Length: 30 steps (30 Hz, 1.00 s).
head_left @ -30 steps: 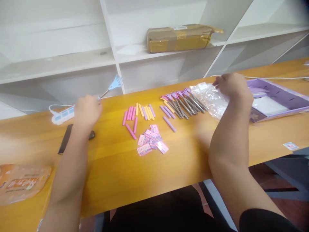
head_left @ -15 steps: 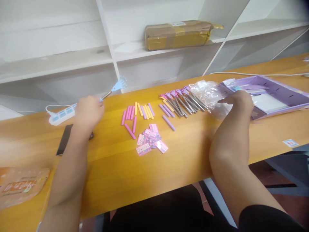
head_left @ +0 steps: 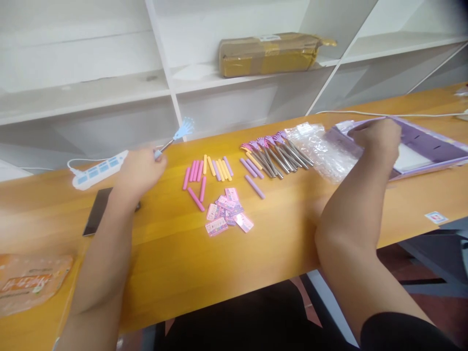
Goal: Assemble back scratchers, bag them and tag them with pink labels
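Observation:
A light blue hand-shaped back scratcher (head_left: 184, 128) with a metal rod is gripped in my left hand (head_left: 141, 170), its head pointing up and away. My right hand (head_left: 378, 139) is over the left part of a purple box (head_left: 435, 164), fingers curled; what they hold, if anything, is hidden. Between the hands, several back scratchers (head_left: 280, 153) with purple, pink and orange heads lie in a fanned pile. Pink, yellow and purple tubes (head_left: 195, 199) lie in groups left of it. Small pink printed cards (head_left: 226, 213) are heaped nearer me.
Crumpled clear plastic bags (head_left: 321, 151) lie against the box. A white power strip (head_left: 100, 171) and a dark phone (head_left: 97, 212) are at the left, near an orange plastic package (head_left: 34, 282). A taped carton (head_left: 268, 54) sits on the shelf behind; a small sticker (head_left: 436, 217) marks the right edge.
My right hand has moved right and slightly up, from beside the plastic bags to over the box, its fingers now curled. My left hand has shifted slightly right with the back scratcher.

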Motion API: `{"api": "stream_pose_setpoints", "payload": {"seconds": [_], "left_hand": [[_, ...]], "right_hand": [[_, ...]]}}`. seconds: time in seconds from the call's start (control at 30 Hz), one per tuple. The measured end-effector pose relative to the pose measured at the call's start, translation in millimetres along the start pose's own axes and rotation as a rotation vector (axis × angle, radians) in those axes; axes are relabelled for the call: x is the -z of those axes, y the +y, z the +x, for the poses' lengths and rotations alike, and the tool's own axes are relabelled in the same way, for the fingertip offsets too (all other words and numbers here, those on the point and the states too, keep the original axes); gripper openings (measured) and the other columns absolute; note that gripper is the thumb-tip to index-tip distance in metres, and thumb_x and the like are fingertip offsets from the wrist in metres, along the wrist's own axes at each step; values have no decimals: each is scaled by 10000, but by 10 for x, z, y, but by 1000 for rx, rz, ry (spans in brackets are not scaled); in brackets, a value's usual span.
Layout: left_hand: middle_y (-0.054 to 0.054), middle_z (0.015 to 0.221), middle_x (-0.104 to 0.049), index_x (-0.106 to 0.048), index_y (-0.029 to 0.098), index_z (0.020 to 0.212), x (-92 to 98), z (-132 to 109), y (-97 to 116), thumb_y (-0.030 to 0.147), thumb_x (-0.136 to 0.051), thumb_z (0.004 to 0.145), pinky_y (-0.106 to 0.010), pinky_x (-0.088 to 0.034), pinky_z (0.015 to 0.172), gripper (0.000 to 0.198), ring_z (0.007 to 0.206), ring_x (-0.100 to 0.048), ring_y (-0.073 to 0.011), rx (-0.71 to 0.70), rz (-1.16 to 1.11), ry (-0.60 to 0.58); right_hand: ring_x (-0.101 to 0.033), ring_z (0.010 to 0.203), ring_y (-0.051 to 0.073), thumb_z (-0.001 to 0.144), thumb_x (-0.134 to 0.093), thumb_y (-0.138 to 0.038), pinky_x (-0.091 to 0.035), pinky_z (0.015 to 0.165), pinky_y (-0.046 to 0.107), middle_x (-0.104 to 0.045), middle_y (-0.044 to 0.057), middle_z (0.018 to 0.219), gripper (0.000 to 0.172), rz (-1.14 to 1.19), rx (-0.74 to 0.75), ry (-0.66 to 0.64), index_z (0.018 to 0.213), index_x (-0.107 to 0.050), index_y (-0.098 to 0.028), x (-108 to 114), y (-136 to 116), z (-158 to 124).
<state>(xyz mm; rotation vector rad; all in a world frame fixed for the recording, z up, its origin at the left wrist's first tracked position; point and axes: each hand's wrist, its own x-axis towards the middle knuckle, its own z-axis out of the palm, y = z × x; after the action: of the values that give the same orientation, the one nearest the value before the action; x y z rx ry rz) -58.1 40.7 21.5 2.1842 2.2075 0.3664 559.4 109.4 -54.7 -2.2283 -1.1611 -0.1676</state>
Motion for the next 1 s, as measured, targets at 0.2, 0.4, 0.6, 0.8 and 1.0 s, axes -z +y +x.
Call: {"api": "stream_pose_setpoints", "payload": {"seconds": [0.2, 0.4, 0.6, 0.8, 1.0], "left_hand": [[-32, 860, -680, -613, 261, 1291, -36, -51, 21, 483, -668, 953, -384, -476, 756, 408, 766, -631, -254, -154, -351, -111], [-47, 1033, -744, -784, 247, 1017, -121, -171, 291, 517, -612, 1022, -299, -490, 730, 320, 843, -631, -186, -421, -647, -346], [-52, 990, -696, -803, 277, 1264, -300, -391, 519, 646, -711, 965, -247, -427, 524, 483, 595, -483, -93, -415, -1108, -529], [-5, 771, -648, -842, 225, 1053, -376, -589, 677, 532, -871, 882, -204, -416, 485, 352, 596, -514, -93, -300, -1264, -488], [-1, 751, -684, -833, 200, 879, -373, -575, 731, 522, -905, 848, -224, -329, 418, 332, 481, -417, -51, -243, -1365, -263]], "right_hand": [[-337, 426, 106, 809, -726, 71, -224, 468, 321, -495, -37, 516, 313, 762, 13, 239, 810, -846, -218, 630, -838, -151], [-340, 550, 75, 978, -791, -302, -258, 468, 265, -530, 10, 816, 389, 1270, 792, -65, 1367, -803, -307, 1081, -1656, -1142], [-477, 610, 64, 976, -793, -371, -405, 535, 238, -640, 1, 947, 531, 1131, 841, -467, 1478, -674, -244, 1042, -2267, -1989], [-520, 668, 77, 1004, -733, -323, -428, 639, 237, -683, -15, 900, 262, 1050, 939, -528, 1230, -719, -193, 793, -2540, -2403], [-531, 681, 116, 1135, -484, -443, -423, 671, 273, -616, 3, 736, 411, 1082, 742, -559, 848, -633, -189, 604, -2595, -2317]]}}
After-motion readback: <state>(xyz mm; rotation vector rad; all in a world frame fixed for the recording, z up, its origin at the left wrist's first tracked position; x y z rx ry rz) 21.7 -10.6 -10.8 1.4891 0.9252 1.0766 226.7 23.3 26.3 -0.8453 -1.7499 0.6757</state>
